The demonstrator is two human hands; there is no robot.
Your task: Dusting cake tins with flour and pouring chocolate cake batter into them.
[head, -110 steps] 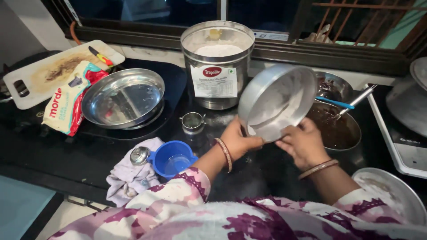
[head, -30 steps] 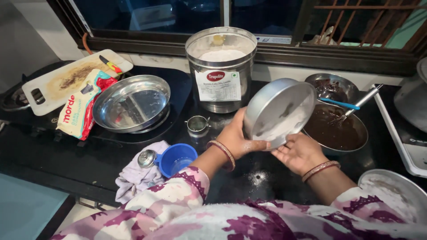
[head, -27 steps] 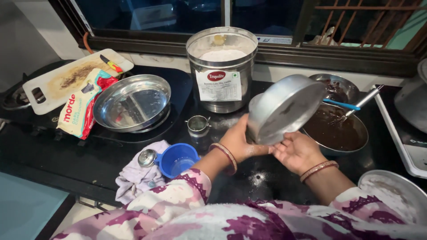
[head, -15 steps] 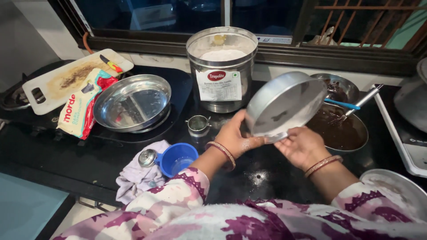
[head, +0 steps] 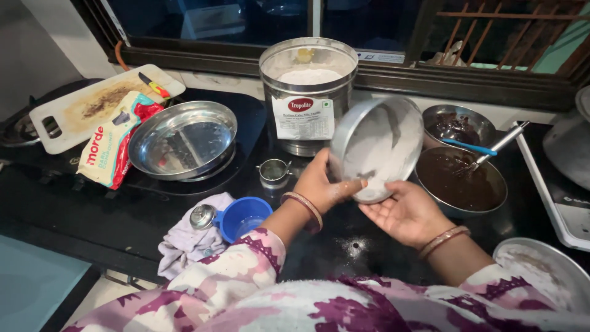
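Observation:
I hold a round metal cake tin (head: 382, 144) tilted on its side, its floured inside facing me. My left hand (head: 321, 185) grips the tin's lower left rim, thumb inside. Under the tin's lower edge, my right hand (head: 405, 214) lies palm up, fingers spread, touching the rim. Behind the tin stand a bowl of dark chocolate batter (head: 462, 179) with a whisk (head: 496, 147) and a smaller bowl (head: 458, 125) with chocolate and a blue spatula.
A tall steel flour canister (head: 306, 92) stands at the back centre. Left are a wide steel pan (head: 183, 139), a packet (head: 112, 145), a cutting board (head: 92, 104), a small metal cup (head: 274, 172), a blue cup (head: 244, 216) and cloth (head: 185, 241). Another floured tin (head: 544, 270) sits right.
The tin has been turned and tipped in my hands, its open floured side now facing me more. My right hand has slid under its lower edge.

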